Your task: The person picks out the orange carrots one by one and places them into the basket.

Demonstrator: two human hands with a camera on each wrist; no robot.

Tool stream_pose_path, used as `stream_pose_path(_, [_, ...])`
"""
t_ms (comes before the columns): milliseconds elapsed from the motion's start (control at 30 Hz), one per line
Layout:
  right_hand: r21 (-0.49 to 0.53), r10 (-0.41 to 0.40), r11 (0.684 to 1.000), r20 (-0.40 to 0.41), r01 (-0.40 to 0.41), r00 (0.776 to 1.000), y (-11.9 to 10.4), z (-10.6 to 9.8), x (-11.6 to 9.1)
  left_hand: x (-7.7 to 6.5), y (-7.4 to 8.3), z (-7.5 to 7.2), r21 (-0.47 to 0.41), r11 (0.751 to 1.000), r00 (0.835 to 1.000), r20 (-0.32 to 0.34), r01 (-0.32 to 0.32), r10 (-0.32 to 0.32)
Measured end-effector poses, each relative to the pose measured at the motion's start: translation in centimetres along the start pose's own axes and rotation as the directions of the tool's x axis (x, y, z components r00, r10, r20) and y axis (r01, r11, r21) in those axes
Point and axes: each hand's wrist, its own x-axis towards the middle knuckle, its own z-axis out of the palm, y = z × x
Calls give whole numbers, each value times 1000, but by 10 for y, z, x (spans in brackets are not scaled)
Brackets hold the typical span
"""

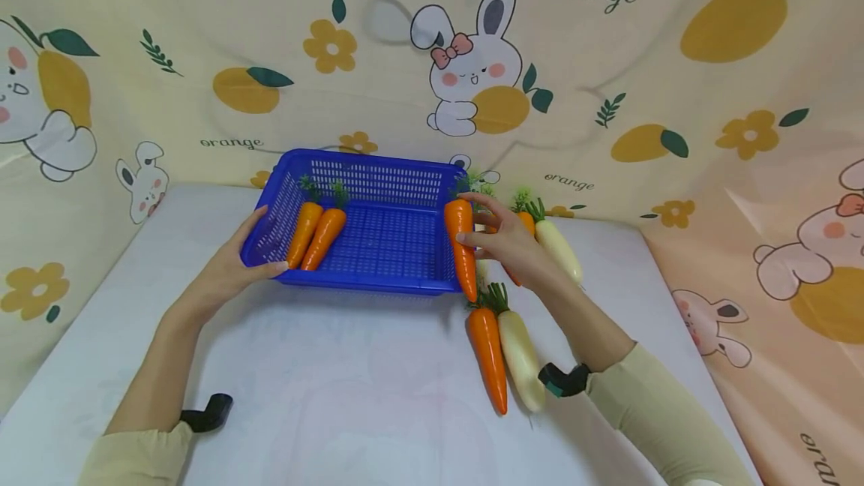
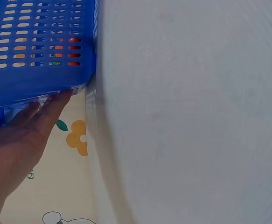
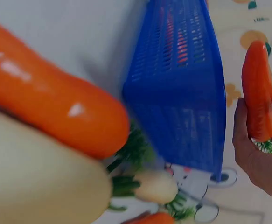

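A blue plastic basket (image 1: 398, 246) stands at the back of the white table, with two orange carrots (image 1: 325, 237) lying at its left end. My left hand (image 1: 226, 268) holds the basket's front left corner, thumb along the front and fingers at the left side; in the left wrist view those fingers (image 2: 54, 109) touch its outer wall. Over the basket's right edge, my right hand (image 1: 502, 235) grips another carrot (image 1: 461, 238), its tip pointing down toward the front. The right wrist view shows this carrot (image 3: 258, 88) between thumb and fingers, above the basket's rim.
Right of the basket, a carrot (image 1: 487, 355) and a white radish (image 1: 521, 358) lie side by side near the front. Farther back, another white radish (image 1: 559, 250) lies beside carrots partly hidden by my right hand. A printed cloth (image 1: 378, 111) hangs behind the table.
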Motion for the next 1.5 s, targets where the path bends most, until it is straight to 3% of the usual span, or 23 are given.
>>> stream_pose_path(367, [-176,-40,983,74,52,996,-9,48,53,-6,-2,4,-2,1000,1000,-1,-4,4])
stream_pose_path(667, [-140,30,990,127,-12,992,-7,85,90,-4,1,6,4,1000,1000,3,-6,6])
stream_pose_path(900, [-224,62,974,170,-23,983,0,118,109,-3,2,6,7,1000,1000,4,3,-3])
stream_pose_path(1000, [-285,60,959,174,-8,983,2,129,114,-2,2,6,5,1000,1000,4,6,-6])
stream_pose_path(1267, [-486,29,872,167,57,986,11,143,129,-1,1,5,-24,1000,1000,14,7,-7])
stream_pose_path(1500, [-541,27,836,201,88,979,21,144,139,-2,3,2,-23,1000,1000,6,-4,4])
